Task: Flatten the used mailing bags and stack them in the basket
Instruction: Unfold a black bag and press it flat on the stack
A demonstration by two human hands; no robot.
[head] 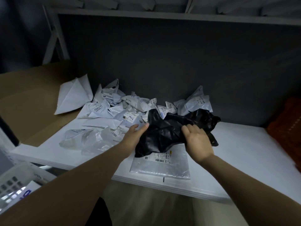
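At the near left, a white plastic basket is standing below the desk edge, holding a pale bag with blue print whose letters are cut off and cannot be read. On the white desk, a flattened silver mailing bag is lying close to the front edge, its barcode label facing up, the print too small to read. Just above it, both hands are holding a crumpled black mailing bag in the air. The right hand is showing its back, its fingers curling into the black film and gripping it. The left hand is lying along the bag's left edge with its visible fingers straight; the rest are hiding under the film, so whether it is gripping cannot be told. Left of the hands, crumpled clear plastic bags are lying on the desk. Behind, a pile of crumpled white mailing bags is spreading toward the dark back panel; one label is showing handwritten "7936", another upside-down digits ending "4203". A brown cardboard sheet is lying at far left, and an orange mesh-like object is sitting at the right edge.
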